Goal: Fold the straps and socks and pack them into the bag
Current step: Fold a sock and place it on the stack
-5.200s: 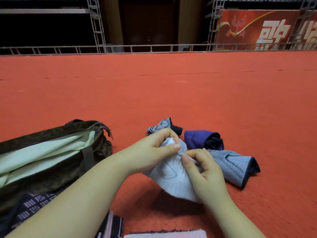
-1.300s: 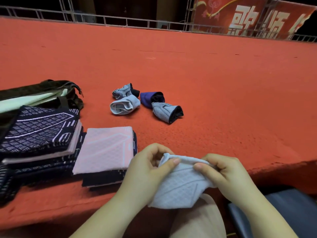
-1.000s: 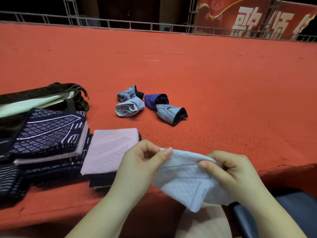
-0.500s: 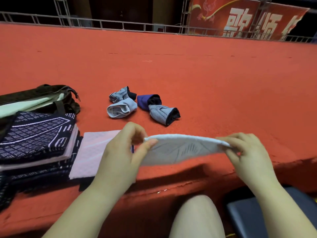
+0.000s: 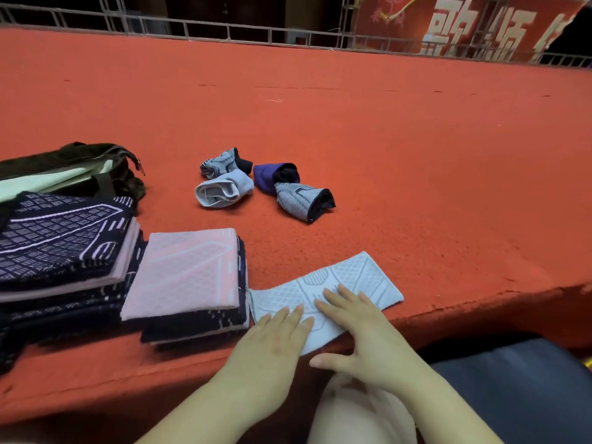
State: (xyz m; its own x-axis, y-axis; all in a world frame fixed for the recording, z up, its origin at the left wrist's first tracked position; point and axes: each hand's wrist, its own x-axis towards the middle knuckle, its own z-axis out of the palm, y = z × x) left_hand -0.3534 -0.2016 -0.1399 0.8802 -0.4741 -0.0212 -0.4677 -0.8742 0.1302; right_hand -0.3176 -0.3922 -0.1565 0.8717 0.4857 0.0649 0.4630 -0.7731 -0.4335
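While both hands lie flat with straight fingers, they press a pale blue strap [image 5: 330,285] onto the red carpet [image 5: 384,155], at the carpet's near edge. The left hand [image 5: 275,341] rests on the strap's near-left part, and the right hand [image 5: 362,328] rests on its middle, thumb spread out over the carpet's edge. Neither hand grips anything. The strap lies spread out and flat, its far-right end bare.

Just left of the strap, touching or nearly touching its left end, sits a pile topped by a folded pink strap [image 5: 185,274]. Left of that pile stands a taller pile of dark patterned straps [image 5: 61,235]. Beyond that pile lies the dark bag [image 5: 80,161], open, with a pale green lining showing.

Beyond the blue strap, well apart from it, four rolled socks cluster together: a striped grey one [image 5: 221,161], a light blue one [image 5: 224,192], a purple one [image 5: 269,176] and a grey-and-black one [image 5: 304,200].
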